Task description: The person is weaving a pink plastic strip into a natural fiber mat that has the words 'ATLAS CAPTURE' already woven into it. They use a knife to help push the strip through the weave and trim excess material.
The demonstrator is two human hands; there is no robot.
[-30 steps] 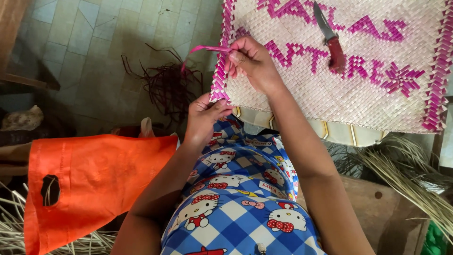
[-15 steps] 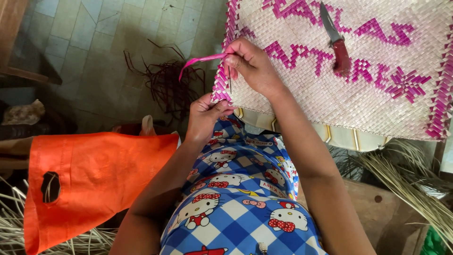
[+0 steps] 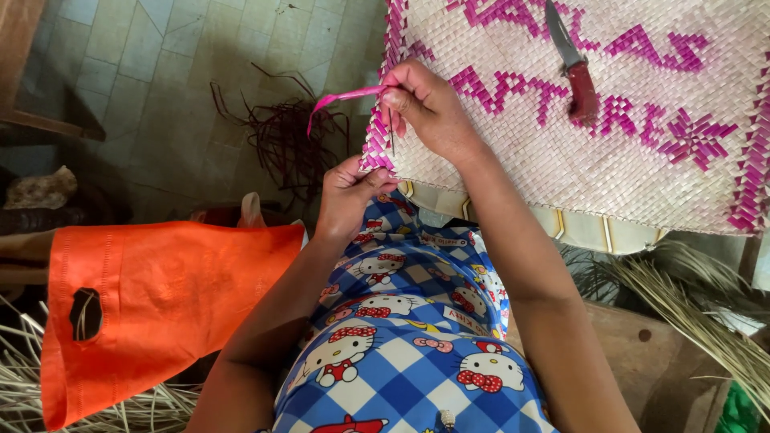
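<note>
- One view only, from the head, and in it we see both our hands at the left edge of the woven mat (image 3: 577, 168).
- Our right hand (image 3: 429, 108) pinches the pink strip (image 3: 345, 98) between thumb and fingers; the strip runs out to the left, nearly level, away from the mat.
- Our left hand (image 3: 349, 192) is lower, fingers pressed together on the pink border (image 3: 377, 136), holding the edge.
- The right hand is nearer to the strip; left of it there is open room above the tiled floor (image 3: 152, 88).
- The knife (image 3: 571, 64) lies on the mat, well apart to the right; the orange bag (image 3: 160, 297) lies lower left.
</note>
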